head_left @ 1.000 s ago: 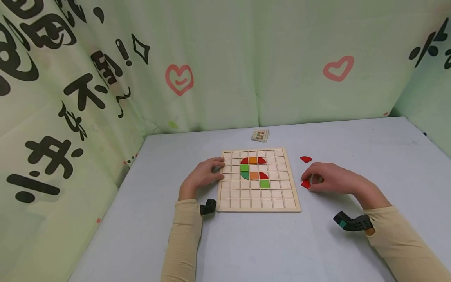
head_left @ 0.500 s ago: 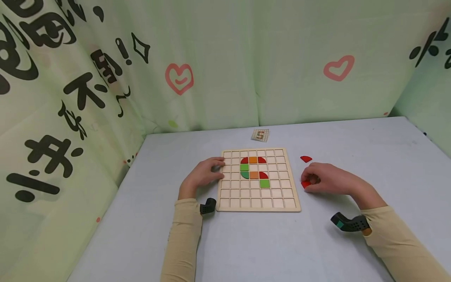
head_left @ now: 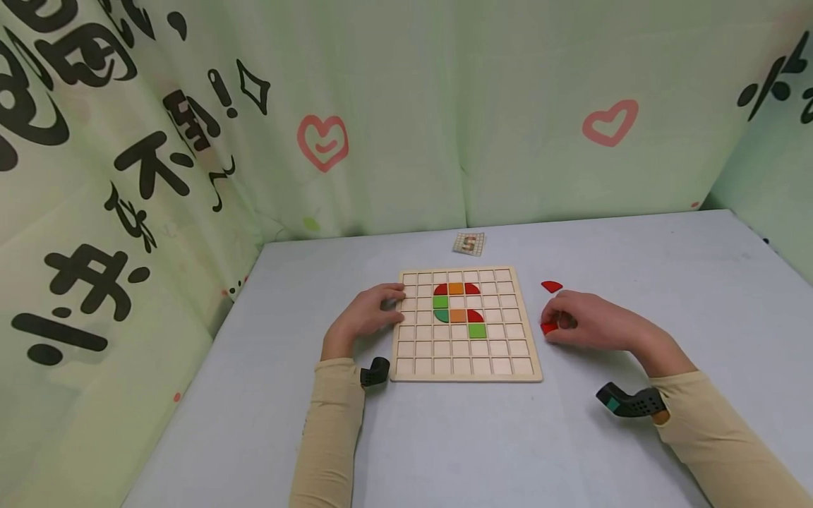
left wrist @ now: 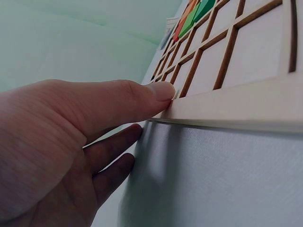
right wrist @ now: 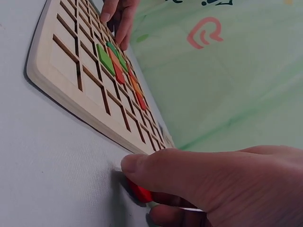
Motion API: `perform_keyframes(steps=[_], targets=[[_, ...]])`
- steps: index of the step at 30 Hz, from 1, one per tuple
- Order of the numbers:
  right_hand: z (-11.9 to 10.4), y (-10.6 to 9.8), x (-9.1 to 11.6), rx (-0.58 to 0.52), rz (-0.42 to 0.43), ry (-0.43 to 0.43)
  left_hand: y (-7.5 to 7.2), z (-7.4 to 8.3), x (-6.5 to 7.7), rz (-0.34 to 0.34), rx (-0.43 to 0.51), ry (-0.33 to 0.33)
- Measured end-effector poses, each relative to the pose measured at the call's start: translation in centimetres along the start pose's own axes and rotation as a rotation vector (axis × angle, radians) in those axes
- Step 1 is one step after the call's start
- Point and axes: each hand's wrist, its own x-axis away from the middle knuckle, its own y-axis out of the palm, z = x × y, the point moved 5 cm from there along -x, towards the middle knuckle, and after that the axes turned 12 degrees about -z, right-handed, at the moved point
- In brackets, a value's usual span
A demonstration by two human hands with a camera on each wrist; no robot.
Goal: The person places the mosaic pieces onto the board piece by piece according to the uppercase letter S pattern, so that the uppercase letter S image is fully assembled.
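Note:
A wooden grid board (head_left: pixel 419 351) lies on the table, with red, orange and green pieces forming a bent figure in its cells. My left hand (head_left: pixel 365 315) rests at the board's left edge; in the left wrist view its thumb (left wrist: pixel 162 91) presses on the rim and the fingers are fairly straight. To the right of the board, my right hand (head_left: pixel 591 321) pinches a red quarter-circle piece (head_left: pixel 549 328), partly covered by the fingers. In the right wrist view this red piece (right wrist: pixel 138 192) shows under the thumb, close to the table.
Another red piece (head_left: pixel 552 286) lies on the table just beyond the right hand. A small pattern card (head_left: pixel 468 244) sits behind the board. Light green curtains (head_left: pixel 406 141) with hearts and black lettering stand around the back and sides of the white table (head_left: pixel 457 444).
The right hand has closed in around the red piece, which has shifted slightly left and away from me. The left hand and the board stay put.

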Motion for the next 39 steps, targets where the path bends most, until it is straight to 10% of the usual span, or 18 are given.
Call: perform_keyframes(steps=[39], targets=[[-5.0,1.9,-1.9,0.011,-0.033,-0.15,0.0,0.1,0.1,-0.002,0.004,0.005]])
